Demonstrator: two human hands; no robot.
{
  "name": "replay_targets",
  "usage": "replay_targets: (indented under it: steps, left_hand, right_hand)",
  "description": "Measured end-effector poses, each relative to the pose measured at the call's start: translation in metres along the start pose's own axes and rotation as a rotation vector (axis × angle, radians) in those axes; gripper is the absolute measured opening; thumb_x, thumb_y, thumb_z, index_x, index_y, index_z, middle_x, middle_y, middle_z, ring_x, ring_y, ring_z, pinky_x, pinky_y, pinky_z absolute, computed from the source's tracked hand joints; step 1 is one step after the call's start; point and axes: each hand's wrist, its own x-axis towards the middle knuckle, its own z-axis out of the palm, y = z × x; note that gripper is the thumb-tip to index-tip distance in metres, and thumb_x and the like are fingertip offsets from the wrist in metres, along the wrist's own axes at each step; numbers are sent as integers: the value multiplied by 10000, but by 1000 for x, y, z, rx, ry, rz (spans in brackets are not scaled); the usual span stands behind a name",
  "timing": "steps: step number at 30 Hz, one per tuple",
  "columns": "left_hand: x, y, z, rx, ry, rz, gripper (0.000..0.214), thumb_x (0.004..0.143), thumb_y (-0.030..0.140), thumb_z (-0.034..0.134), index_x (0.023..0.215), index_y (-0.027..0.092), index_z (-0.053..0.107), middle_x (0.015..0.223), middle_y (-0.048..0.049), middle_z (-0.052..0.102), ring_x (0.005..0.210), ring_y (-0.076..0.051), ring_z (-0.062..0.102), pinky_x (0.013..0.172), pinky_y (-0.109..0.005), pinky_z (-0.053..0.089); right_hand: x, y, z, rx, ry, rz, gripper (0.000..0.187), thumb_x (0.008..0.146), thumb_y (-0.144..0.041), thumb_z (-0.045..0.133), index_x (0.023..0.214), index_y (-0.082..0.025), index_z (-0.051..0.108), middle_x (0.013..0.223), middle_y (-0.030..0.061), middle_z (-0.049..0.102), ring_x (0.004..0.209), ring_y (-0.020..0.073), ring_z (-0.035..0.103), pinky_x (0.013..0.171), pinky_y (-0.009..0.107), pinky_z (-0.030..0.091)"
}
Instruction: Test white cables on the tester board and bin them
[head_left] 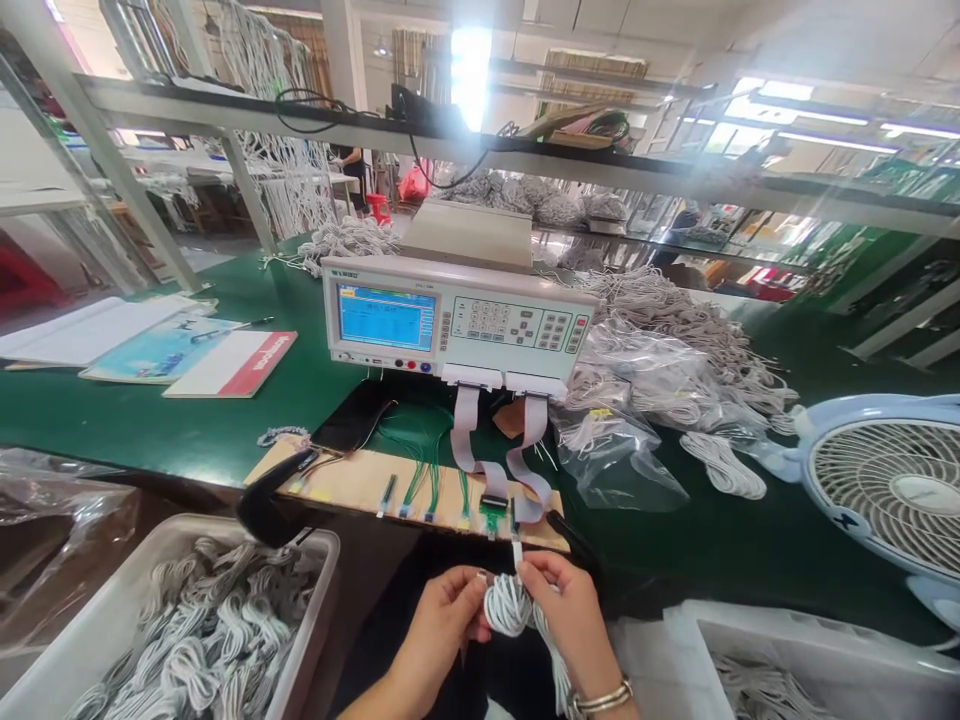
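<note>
A coiled white cable bundle (506, 606) hangs between my two hands in front of the bench edge. The fingers of my left hand (444, 622) pinch one end of it, where a small connector shows at the fingertips. With thumb and forefinger, my right hand (568, 604) grips the cable's other end, a flat white piece reaching up to a connector on the wooden board (352, 482). Whether that end is plugged in or only touching, I cannot tell. Grey ribbon cables (466, 430) run from the board's small green circuit board (491, 518) up to a cable tester (461, 315) with a lit blue screen.
A bin (326, 560) of bundled cables stands at lower left, another white bin (694, 630) at lower right. A blue fan (814, 425) sits on the right. Cable piles (675, 330) and plastic bags cover the bench behind. Booklets (232, 365) lie left; a black-handled tool (266, 500) overhangs the edge.
</note>
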Motion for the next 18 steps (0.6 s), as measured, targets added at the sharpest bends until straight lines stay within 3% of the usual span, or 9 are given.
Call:
replay_targets:
  steps: [6,12,15,18]
  left_hand:
    - [-1,5,3,68,-5,6,421,587,481,615,765,103,568,530,-7,535,447,-98,481,466,-238,401]
    - [-10,18,0,-2,34,13,350,598,437,631,726,118,567,575,-2,546,489,-70,470,495,-194,386]
    - [-11,26,0,-20,44,15,317,603,415,637,692,124,551,584,4,542,487,-56,453,481,-174,368]
    - [-6,28,2,-5,57,13,310,611,416,628,659,131,517,525,23,512,442,-51,433,456,-173,350]
  right_hand:
    - [2,4,2,87,7,46,213,613,-339,634,648,-130,629,578,35,645,557,170,565,537,252,432]
    - [7,12,11,433,-41,188,208,551,-315,688,625,-132,625,515,10,616,476,148,545,491,258,425]
    - [5,13,14,469,-39,193,243,575,-349,669,666,-128,620,538,22,624,502,163,564,511,276,440]
    - [0,12,11,434,-118,146,286,597,-352,663,769,-128,620,606,39,654,591,185,594,588,291,454]
